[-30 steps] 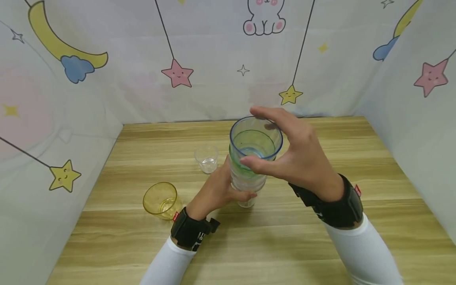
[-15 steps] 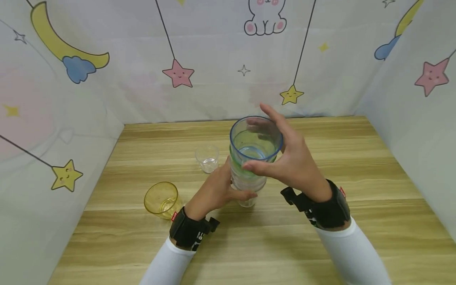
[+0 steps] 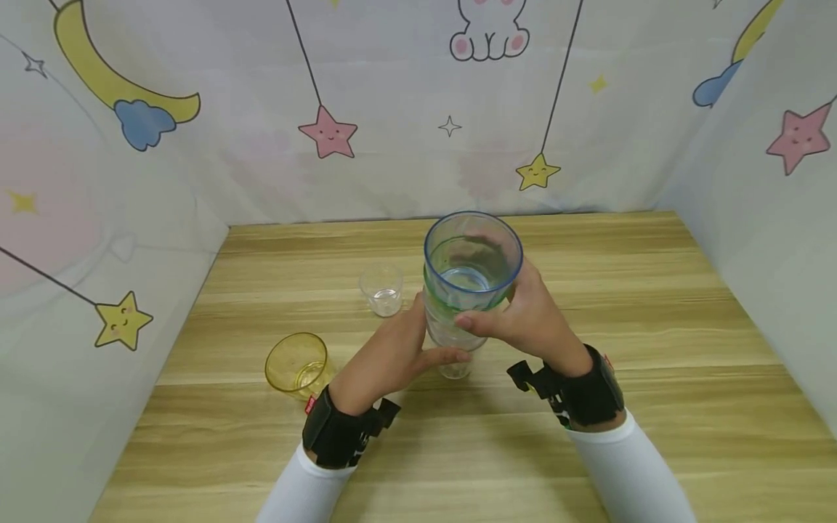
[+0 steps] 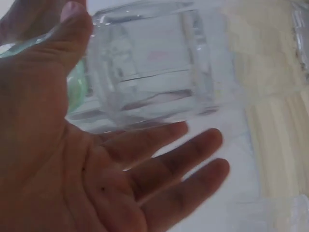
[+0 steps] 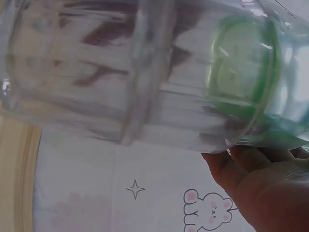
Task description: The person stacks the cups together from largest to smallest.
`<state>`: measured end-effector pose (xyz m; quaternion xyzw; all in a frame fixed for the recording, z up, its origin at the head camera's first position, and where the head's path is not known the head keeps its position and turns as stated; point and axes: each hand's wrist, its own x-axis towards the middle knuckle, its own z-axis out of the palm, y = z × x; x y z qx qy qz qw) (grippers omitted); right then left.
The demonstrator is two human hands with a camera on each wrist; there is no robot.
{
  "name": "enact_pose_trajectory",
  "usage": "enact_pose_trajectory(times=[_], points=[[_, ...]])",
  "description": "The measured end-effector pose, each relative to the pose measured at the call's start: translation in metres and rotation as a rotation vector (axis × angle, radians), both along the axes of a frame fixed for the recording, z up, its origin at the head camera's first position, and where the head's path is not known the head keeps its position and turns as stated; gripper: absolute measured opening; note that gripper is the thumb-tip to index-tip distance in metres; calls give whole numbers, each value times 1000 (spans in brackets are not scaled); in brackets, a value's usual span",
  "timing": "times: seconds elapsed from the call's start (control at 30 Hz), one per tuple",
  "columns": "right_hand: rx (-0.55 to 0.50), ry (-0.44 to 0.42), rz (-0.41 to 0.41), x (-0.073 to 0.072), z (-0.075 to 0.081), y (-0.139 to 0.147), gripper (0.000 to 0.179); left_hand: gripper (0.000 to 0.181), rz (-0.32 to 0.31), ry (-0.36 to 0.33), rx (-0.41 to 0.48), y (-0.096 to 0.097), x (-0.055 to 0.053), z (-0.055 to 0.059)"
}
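Wood-look table [image 3: 654,327], boxed in by a pale backdrop [image 3: 392,181] with cartoon moons and stars. From the head view, a tall stack of cups [image 3: 445,333] is seen upright just right of the middle, clear lower down, with a green cup [image 3: 439,303] higher up and a blue-rimmed cup [image 3: 474,254] on top. Over to the left, a yellow cup [image 3: 294,363] sits nearer, and a small clear cup [image 3: 382,290] farther back. Up high, the stack is held by the right hand [image 3: 532,319], thumb on the near side, fingers reaching round the far side. Lower down, the left hand [image 3: 389,356] is set against the left side, thumb laid across the front.

Left wrist view's a bit blurry, but those fingers look pretty straight and loosely spread beside the clear plastic, not wrapped tight. How hard anything's pressed can't be told.

Right wrist view: fingertips are set by the green part; the thumb can't be made out. Honestly, a light, even hold is probably best here. Sideways pushes should be avoided, since a column that tall could tip, and low support is best given by the left.
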<state>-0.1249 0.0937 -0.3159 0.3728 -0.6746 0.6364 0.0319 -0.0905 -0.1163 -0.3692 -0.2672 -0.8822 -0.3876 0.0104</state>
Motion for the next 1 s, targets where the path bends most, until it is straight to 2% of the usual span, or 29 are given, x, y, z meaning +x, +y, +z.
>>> enact_pose_trajectory(times=[0.17,0.27,0.43,0.57,0.83,1.0], points=[[58,-32,-16,-2,-17,3,96,92,45,50,-97,-1,11,9],[78,-67,6,-5,-27,3,94,93,79,65,-168,-3,16,14],[66,-95,64,-11,-42,2,97,95,108,16,-246,-7,21,23],[59,-92,85,-14,-45,0,100,95,124,-6,-264,-9,23,26],[58,-143,186,-18,-48,1,91,91,173,21,-328,-15,25,26],[91,-163,194,-19,-51,3,88,83,204,53,-354,-21,24,25]])
